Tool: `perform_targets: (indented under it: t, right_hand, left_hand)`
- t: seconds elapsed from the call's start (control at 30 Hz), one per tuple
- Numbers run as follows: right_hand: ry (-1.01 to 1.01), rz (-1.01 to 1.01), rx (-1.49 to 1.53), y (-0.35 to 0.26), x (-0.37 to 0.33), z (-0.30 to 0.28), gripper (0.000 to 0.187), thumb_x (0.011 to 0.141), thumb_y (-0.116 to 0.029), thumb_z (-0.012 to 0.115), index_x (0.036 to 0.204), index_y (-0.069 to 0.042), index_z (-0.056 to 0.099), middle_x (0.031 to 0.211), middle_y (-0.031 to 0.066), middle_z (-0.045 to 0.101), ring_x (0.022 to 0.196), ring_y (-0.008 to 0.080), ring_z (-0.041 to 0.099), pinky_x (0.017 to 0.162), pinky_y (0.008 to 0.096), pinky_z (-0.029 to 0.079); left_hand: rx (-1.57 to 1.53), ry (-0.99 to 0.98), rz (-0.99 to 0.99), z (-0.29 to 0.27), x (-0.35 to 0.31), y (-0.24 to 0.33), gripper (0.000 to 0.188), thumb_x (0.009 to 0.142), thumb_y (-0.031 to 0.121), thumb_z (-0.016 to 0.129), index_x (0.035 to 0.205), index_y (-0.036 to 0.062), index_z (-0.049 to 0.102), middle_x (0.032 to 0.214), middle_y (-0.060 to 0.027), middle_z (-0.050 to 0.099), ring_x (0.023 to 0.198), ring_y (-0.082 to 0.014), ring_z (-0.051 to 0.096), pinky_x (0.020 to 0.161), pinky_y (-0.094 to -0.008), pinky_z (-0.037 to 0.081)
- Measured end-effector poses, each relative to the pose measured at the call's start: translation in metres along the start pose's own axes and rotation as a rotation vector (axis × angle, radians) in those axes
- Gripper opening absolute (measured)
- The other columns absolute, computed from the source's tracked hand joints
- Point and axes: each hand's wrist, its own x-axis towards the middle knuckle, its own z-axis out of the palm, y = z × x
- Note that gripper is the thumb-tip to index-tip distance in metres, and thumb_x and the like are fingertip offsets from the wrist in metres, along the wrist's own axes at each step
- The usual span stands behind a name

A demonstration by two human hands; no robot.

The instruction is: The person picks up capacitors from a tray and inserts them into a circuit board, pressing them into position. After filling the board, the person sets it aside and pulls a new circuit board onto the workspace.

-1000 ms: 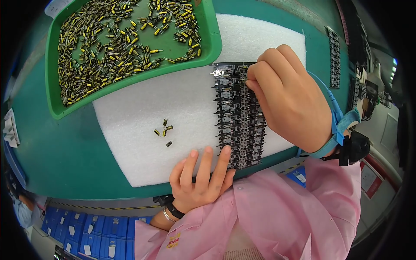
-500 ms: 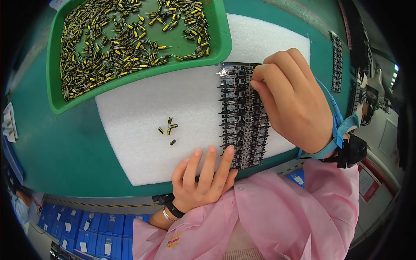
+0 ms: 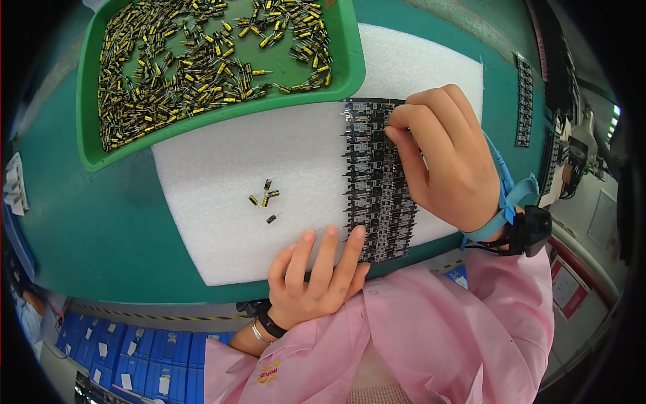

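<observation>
A black circuit board panel with rows of small components lies on a white foam sheet. My right hand is over its upper right part, thumb and index finger pinched close to the board's surface. Whatever those fingertips hold, if anything, is hidden. With fingers stretched out and apart, my left hand rests at the panel's lower left corner, its index fingertip on the edge. Several loose yellow-and-black capacitors lie on the foam, left of the panel.
A green tray full of capacitors with wire leads stands at the upper left, overlapping the foam. Another narrow board strip lies on the green table at the right. Blue bins stand below the table's near edge. A blue strap circles my right wrist.
My right hand has shifted slightly left along the panel, its fingers still pinched. My left hand keeps its place. The whole view has moved a little.
</observation>
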Motion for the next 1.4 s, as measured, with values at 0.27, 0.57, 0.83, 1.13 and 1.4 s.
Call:
perform_targets:
  t: [0.27,0.57,0.83,1.13,1.4]
  right_hand:
    - [0.114,-0.004,0.083,0.008,-0.018,0.001,0.025,0.071,0.011,0.068,0.094,0.002,0.064,0.084,0.0121,0.055,0.070,0.0256,0.053,0.061,0.0325,0.044]
    - [0.056,-0.021,0.100,0.014,-0.035,0.002,0.048,0.065,0.015,0.065,0.110,0.000,0.067,0.085,0.0083,0.053,0.067,0.0190,0.049,0.058,0.0285,0.041]
    - [0.080,-0.069,0.113,0.017,-0.035,0.009,0.051,0.061,0.013,0.065,0.111,0.000,0.067,0.084,0.0073,0.052,0.066,0.0188,0.047,0.054,0.0273,0.039]
    - [0.079,-0.076,0.119,0.019,-0.034,0.010,0.045,0.062,0.009,0.067,0.107,0.001,0.067,0.083,0.0082,0.052,0.066,0.0193,0.047,0.053,0.0279,0.038]
    - [0.069,-0.053,0.224,0.022,-0.035,0.004,0.043,0.067,0.008,0.063,0.110,0.001,0.066,0.084,0.0098,0.054,0.068,0.0206,0.050,0.057,0.0275,0.042]
  left_hand:
    - [0.001,-0.001,0.000,0.002,-0.001,-0.001,0.037,0.093,0.042,0.047,0.117,0.0234,0.069,0.115,-0.0020,0.061,0.110,-0.0217,0.050,0.088,-0.0333,0.041]
    - [0.005,-0.016,0.001,-0.001,-0.001,-0.001,0.035,0.093,0.043,0.048,0.116,0.0292,0.069,0.119,-0.0026,0.059,0.112,-0.0216,0.049,0.089,-0.0339,0.041]
    - [0.008,-0.031,-0.005,-0.003,0.000,0.000,0.032,0.092,0.044,0.049,0.115,0.0340,0.069,0.120,-0.0029,0.059,0.112,-0.0219,0.049,0.089,-0.0341,0.040]
    - [-0.002,-0.027,-0.004,-0.002,0.001,0.001,0.032,0.091,0.044,0.050,0.114,0.0325,0.070,0.120,-0.0032,0.058,0.112,-0.0226,0.048,0.088,-0.0341,0.041]
    - [-0.002,-0.021,0.003,-0.001,0.001,0.000,0.032,0.090,0.044,0.051,0.113,0.0313,0.070,0.121,-0.0039,0.057,0.112,-0.0238,0.048,0.088,-0.0344,0.041]
